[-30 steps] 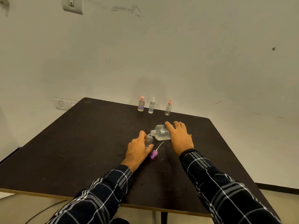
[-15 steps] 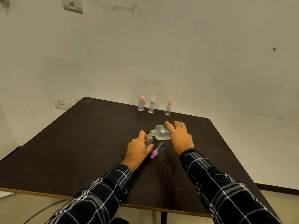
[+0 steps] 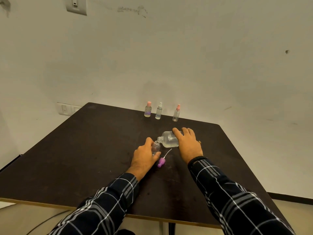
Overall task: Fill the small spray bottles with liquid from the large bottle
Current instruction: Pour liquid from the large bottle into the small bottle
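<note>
Capped small spray bottles: three, a pink-topped bottle (image 3: pixel 148 109), a white-topped bottle (image 3: pixel 159 111) and a second pink-topped bottle (image 3: pixel 176 113)
Uncapped small spray bottle (image 3: pixel 155 148): one
Large bottle (image 3: pixel 168 139): one
Purple spray cap (image 3: pixel 161 162): one
Hands: two, left hand (image 3: pixel 144 158) and right hand (image 3: pixel 188 145)
Counter (image 3: pixel 84 150): one
Wall switch plates: two, upper plate (image 3: pixel 76 5) and lower plate (image 3: pixel 65 109)

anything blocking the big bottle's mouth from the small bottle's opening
Nothing visible. The large bottle, tipped in the right hand, has its mouth right at the open neck of the small bottle held by the left hand. The purple spray cap lies beside it.
</note>
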